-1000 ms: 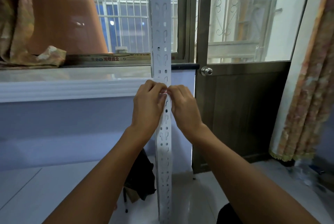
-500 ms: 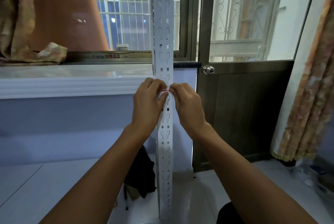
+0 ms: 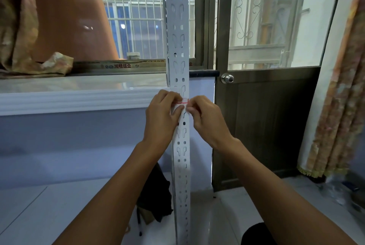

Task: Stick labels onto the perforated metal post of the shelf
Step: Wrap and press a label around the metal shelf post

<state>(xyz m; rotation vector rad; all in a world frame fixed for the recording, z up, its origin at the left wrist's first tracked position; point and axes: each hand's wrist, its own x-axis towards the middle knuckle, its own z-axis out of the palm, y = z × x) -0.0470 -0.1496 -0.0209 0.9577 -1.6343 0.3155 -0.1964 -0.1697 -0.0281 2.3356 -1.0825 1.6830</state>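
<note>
White perforated metal post (image 3: 180, 51), upright, long axis vertical, keyhole slots. Left hand (image 3: 162, 118) and right hand (image 3: 207, 121) pinching small red-edged label (image 3: 183, 102) flat across it.

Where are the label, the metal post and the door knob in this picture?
label (image 3: 182, 101): head view, on its red-edged strip showing between the two hands.
metal post (image 3: 177, 27): head view, on its white perforated face above the hands.
door knob (image 3: 227, 78): head view, on the round silver knob's front.
</note>
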